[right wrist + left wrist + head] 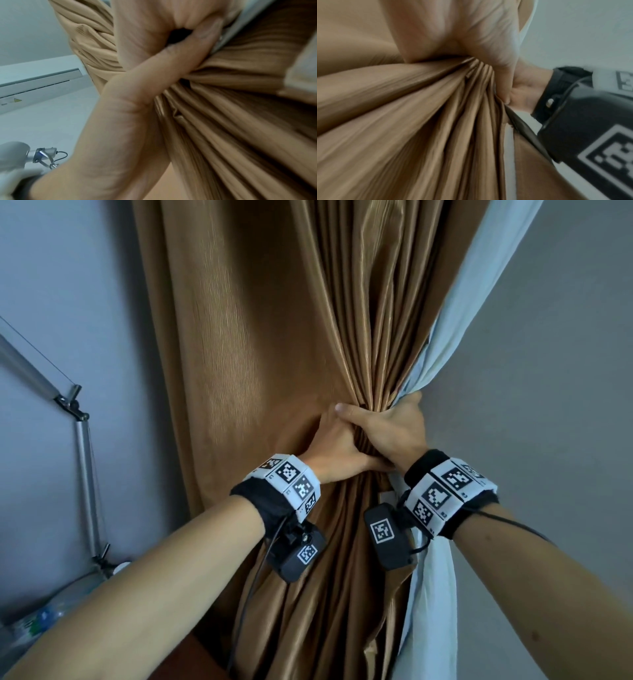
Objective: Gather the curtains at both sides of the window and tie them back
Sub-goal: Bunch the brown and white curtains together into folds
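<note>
A brown pleated curtain (pixel 267 337) hangs against the wall, with a pale blue lining (pixel 479 302) along its right edge. Both hands squeeze it into a narrow waist at mid height. My left hand (pixel 337 445) wraps round the bunch from the left, its fingers hidden behind the folds. From the right, my right hand (pixel 394 426) grips the same bunch with its thumb across the front. In the left wrist view the gathered pleats (pixel 479 70) fan out below the palm (pixel 488 33). The right wrist view shows a thumb (pixel 180 54) pressed over the pleats (pixel 223 108). No tie-back is visible.
A grey wall (pixel 565 405) lies to the right of the curtain. At the left stands a jointed metal lamp arm (pixel 82 440), with a plastic bottle (pixel 41 618) at the lower left. A white air conditioner (pixel 37 81) shows in the right wrist view.
</note>
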{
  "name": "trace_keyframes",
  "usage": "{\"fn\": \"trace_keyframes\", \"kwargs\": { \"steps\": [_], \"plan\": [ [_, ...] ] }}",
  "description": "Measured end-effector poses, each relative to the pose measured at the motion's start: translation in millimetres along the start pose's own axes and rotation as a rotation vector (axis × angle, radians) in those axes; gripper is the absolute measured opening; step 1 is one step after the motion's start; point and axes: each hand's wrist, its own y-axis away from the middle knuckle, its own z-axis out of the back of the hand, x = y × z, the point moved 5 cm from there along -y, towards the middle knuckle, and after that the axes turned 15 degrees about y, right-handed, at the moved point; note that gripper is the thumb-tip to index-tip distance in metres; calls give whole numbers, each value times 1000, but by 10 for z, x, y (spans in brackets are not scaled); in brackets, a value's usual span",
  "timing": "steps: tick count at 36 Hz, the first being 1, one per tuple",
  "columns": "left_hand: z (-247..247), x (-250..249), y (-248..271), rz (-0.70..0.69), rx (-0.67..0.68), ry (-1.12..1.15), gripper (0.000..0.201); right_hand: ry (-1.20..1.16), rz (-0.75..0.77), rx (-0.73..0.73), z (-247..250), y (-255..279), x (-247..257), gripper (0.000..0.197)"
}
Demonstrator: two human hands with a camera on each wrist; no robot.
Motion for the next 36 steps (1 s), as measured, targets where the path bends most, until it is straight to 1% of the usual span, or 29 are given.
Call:
{"fn": "trace_keyframes", "kwargs": {
  "steps": [1,2,3,5,7,8,9,10,12,13,14,15,16,18,19,21,22,23,25,26,27,28,29,30,31,33,34,36],
  "plan": [
    [25,-29,34,-2,8,-27,115,6,-3,-19,5,-2,-3,82],
    [54,-23,72,35,26,-25,119,9,-8,-35,5,-9,-14,82],
    [74,27,101,91,59,17,124,14,-12,-51,13,-9,-22,81],
    [130,111,165,169,129,171,123,32,-19,-62,18,-32,-35,78],
    [243,176,186,247,137,366,110,47,-23,-55,24,-65,-52,76],
    [326,203,171,253,100,441,95,43,-20,-51,27,-79,-55,77],
    [419,269,128,251,15,481,79,37,-17,-48,36,-83,-51,79],
    [539,326,92,236,-103,504,66,30,-15,-45,40,-87,-50,81],
    [823,431,61,221,-405,442,54,21,-9,-39,39,-90,-50,83],
    [980,496,57,226,-562,379,55,19,-7,-33,32,-86,-52,83],
    [1135,549,65,252,-698,311,65,17,-7,-23,24,-90,-53,84],
    [1265,599,84,313,-790,267,78,15,-6,-11,19,-88,-47,85],
    [1363,634,105,389,-846,260,91,8,-6,2,12,-95,-47,86],
    [1469,716,85,521,-885,300,110,-3,-6,29,5,-95,-46,88],
    [1506,741,64,545,-896,317,115,-10,-7,40,1,-91,-46,88],
    [1558,753,23,497,-916,336,121,-36,-10,56,-13,-90,-56,85],
    [1571,760,-12,448,-899,386,123,-47,-12,60,-23,-95,-64,84],
    [1556,763,-51,404,-853,459,125,-51,-12,63,-25,-99,-66,82],
    [1450,779,-150,359,-709,673,134,-55,-14,72,-26,-107,-75,80],
    [1373,752,-174,364,-616,754,136,-61,-14,78,-29,-111,-74,80],
    [1289,730,-212,364,-506,822,126,-65,-13,85,-34,-113,-74,79],
    [1202,639,-219,334,-409,875,101,-70,-13,90,-43,-119,-74,79],
    [1127,540,-217,286,-336,902,72,-73,-11,92,-45,-116,-67,78],
    [1053,436,-219,243,-281,930,54,-80,-11,93,-55,-121,-67,79],
    [1003,397,-245,210,-251,944,49,-86,-7,89,-58,-127,-65,79],
    [911,354,-263,168,-200,983,49,-86,-6,83,-63,-138,-64,81],
    [884,333,-258,168,-177,984,52,-83,-8,79,-67,-144,-66,81],
    [829,335,-266,191,-126,955,68,-77,-14,77,-74,-143,-61,83]
  ]
}}
